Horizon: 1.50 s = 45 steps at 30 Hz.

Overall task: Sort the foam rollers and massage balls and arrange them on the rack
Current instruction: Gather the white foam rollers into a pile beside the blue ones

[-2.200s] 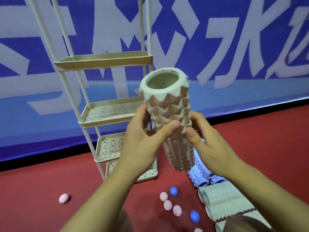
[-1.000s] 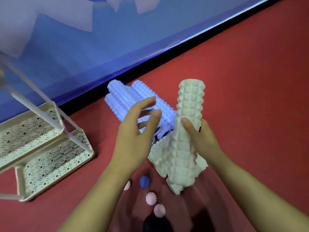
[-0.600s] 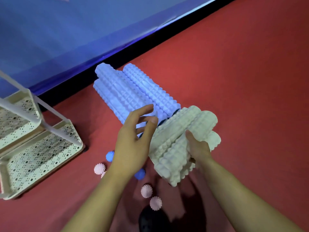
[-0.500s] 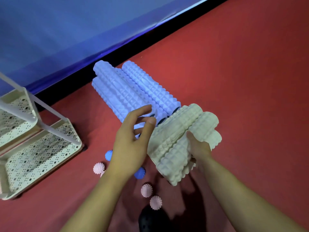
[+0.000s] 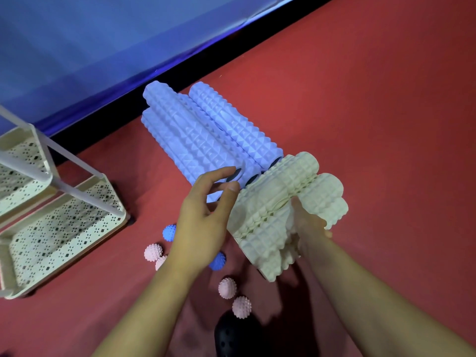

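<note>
Cream foam rollers lie piled on the floor; right grip grasps one, left grip hovers released.

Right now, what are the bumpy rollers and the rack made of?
Cream rollers and blue rollers: probably foam, matte, with molded pyramid bumps. Rack: likely painted metal or plastic; its smooth cream shelf is punched with tiny holes.

- One view only, from a head-worn camera looking steeply down and forward at the red floor.
- It sits close above both forearms, which enter from the bottom edge.
- The blue wall banner fills the upper left, the rack the left edge.
</note>
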Motion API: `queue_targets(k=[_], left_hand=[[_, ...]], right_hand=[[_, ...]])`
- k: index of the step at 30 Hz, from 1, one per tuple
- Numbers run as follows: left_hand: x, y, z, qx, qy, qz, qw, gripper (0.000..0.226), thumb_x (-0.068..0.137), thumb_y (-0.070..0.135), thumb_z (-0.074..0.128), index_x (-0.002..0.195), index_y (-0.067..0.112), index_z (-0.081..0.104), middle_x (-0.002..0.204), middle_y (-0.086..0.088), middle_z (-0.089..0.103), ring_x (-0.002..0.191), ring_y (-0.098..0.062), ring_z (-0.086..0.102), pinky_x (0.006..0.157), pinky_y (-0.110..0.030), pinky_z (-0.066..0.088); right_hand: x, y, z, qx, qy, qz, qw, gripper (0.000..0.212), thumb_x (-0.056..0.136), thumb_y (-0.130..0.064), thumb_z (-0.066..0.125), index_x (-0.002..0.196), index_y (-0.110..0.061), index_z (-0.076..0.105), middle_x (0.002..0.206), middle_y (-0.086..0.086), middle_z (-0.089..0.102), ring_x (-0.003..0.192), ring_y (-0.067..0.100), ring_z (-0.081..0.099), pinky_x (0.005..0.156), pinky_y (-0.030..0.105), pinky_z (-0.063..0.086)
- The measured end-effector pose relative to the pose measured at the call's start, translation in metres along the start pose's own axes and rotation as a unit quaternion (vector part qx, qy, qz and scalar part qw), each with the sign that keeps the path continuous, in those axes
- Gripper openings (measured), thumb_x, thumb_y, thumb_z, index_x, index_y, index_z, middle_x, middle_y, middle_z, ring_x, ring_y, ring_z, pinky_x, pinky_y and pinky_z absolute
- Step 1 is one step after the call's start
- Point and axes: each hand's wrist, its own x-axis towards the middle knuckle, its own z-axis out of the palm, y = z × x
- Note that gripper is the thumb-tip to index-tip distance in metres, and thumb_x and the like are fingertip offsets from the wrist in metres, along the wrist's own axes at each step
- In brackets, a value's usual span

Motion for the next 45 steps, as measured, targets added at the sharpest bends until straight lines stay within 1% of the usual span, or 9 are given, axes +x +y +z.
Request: queue_targets(k=[2,6,9,12,19,28,33,41,45], left_hand=[[-0.002,-0.001,0.001,0.004,-0.003,-0.002,1.000,0.019,0.103,0.017,0.062,0.119,0.022,0.070,0.120,0.010,0.070,0.089,0.009,0.063,0.067,-0.005,0.045],[-0.004,-0.004,0.000,0.014,-0.005,-0.007,1.000,0.020,0.103,0.017,0.062,0.120,0.026,0.070,0.118,0.004,0.070,0.097,0.007,0.064,0.074,-0.004,0.043],[-0.006,-0.003,-0.004,0.032,-0.013,0.008,0.999,0.021,0.103,0.018,0.062,0.120,0.028,0.069,0.121,0.008,0.069,0.101,0.006,0.063,0.072,-0.006,0.043],[-0.005,-0.002,-0.012,0.053,-0.023,0.024,0.998,0.022,0.102,0.022,0.061,0.122,0.029,0.068,0.120,0.013,0.067,0.096,0.007,0.063,0.074,-0.008,0.045],[-0.016,0.004,-0.057,0.211,-0.002,0.117,0.970,0.028,0.103,0.035,0.061,0.131,0.031,0.064,0.130,0.025,0.059,0.119,-0.010,0.062,0.108,-0.038,0.046],[-0.082,0.075,-0.161,0.321,0.102,0.232,0.913,0.030,0.100,0.032,0.062,0.128,0.022,0.067,0.133,0.013,0.062,0.129,-0.006,0.054,0.111,-0.018,0.033],[-0.153,0.118,-0.214,0.342,0.178,0.249,0.888,0.035,0.099,0.037,0.061,0.132,0.026,0.065,0.135,0.014,0.060,0.132,-0.003,0.052,0.112,-0.016,0.031],[-0.268,0.165,-0.286,0.328,0.310,0.256,0.855,0.041,0.099,0.046,0.055,0.137,0.030,0.059,0.135,0.020,0.058,0.133,-0.001,0.051,0.111,-0.016,0.034],[-0.298,0.162,-0.306,0.257,0.357,0.239,0.866,0.038,0.100,0.042,0.058,0.136,0.029,0.061,0.133,0.021,0.061,0.131,-0.006,0.055,0.110,-0.026,0.041]], right_hand=[[0.000,-0.002,0.001,0.018,-0.005,0.000,1.000,0.137,0.050,-0.091,0.064,0.149,0.000,0.036,0.148,0.017,0.040,0.118,0.041,0.058,0.101,0.054,0.053],[-0.009,-0.002,0.003,-0.038,0.047,-0.046,0.997,0.108,0.087,-0.074,0.057,0.155,0.002,0.021,0.159,0.015,0.022,0.140,0.038,0.036,0.113,0.052,0.039],[-0.030,0.002,0.004,-0.076,0.107,-0.198,0.971,0.079,0.096,-0.056,0.058,0.153,-0.011,0.029,0.162,0.007,0.020,0.145,0.036,0.028,0.116,0.054,0.033],[-0.059,0.000,0.004,-0.077,0.046,-0.367,0.926,0.054,0.100,-0.043,0.057,0.145,-0.016,0.044,0.160,0.002,0.030,0.143,0.028,0.035,0.116,0.046,0.036],[-0.149,-0.037,-0.002,-0.248,-0.113,-0.611,0.743,0.035,0.105,-0.040,0.051,0.139,-0.032,0.054,0.138,-0.021,0.054,0.121,-0.001,0.049,0.094,0.019,0.041],[-0.307,-0.062,-0.012,-0.253,-0.150,-0.825,0.483,0.044,0.103,-0.043,0.045,0.135,-0.019,0.063,0.130,-0.006,0.067,0.122,0.019,0.061,0.107,0.037,0.045],[-0.402,-0.051,-0.029,-0.241,-0.124,-0.888,0.370,0.040,0.102,-0.038,0.052,0.134,-0.018,0.063,0.130,-0.005,0.067,0.115,0.020,0.062,0.102,0.028,0.040],[-0.516,-0.009,-0.039,-0.212,-0.134,-0.924,0.288,0.042,0.102,-0.044,0.049,0.136,-0.023,0.061,0.129,-0.009,0.065,0.113,0.018,0.060,0.094,0.038,0.048],[-0.540,0.027,-0.027,-0.211,-0.197,-0.897,0.334,0.044,0.102,-0.050,0.045,0.139,-0.030,0.058,0.132,-0.016,0.062,0.120,0.010,0.058,0.098,0.036,0.048]])
